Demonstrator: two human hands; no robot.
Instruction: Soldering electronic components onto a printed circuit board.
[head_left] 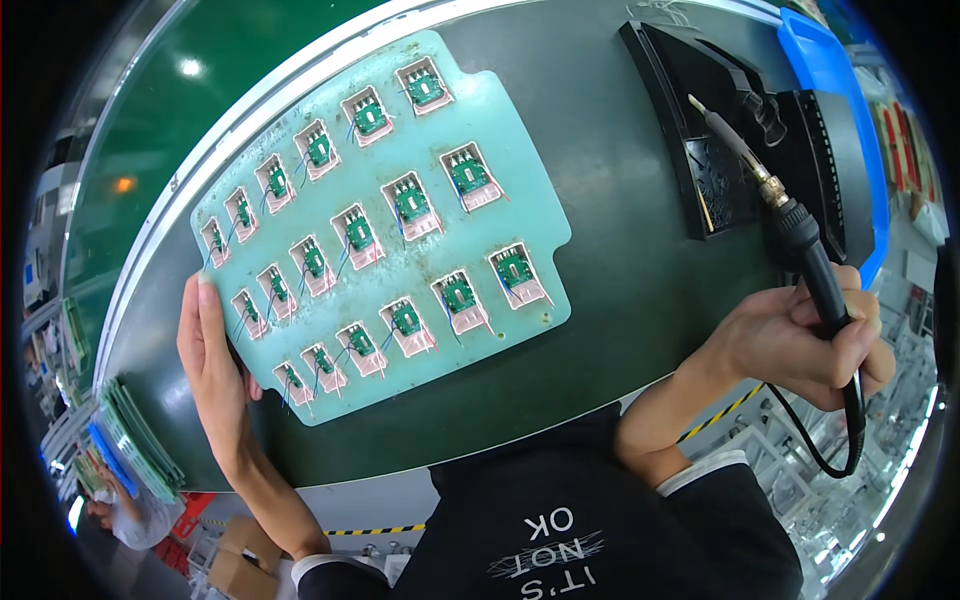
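A pale green fixture board point(465, 130) lies tilted on the dark green bench, with several rows of cut-out pockets. In each pocket sits a small green circuit board point(410, 203) with thin red and blue wires. My left hand point(212, 345) grips the board's left edge, thumb on top and fingers partly hidden beneath. Off to the right, my right hand point(815, 340) is closed round the handle of a soldering iron point(800, 225). The iron's tip points up and away, over a black soldering stand, apart from the circuit boards.
The black soldering stand point(720, 205) is at the far right, beside a blue tray point(875, 170). The iron's black cord point(810, 455) loops below my right hand. Stacked green boards point(140, 440) are at the left edge; another person point(140, 515) sits beyond, near cardboard boxes point(245, 560).
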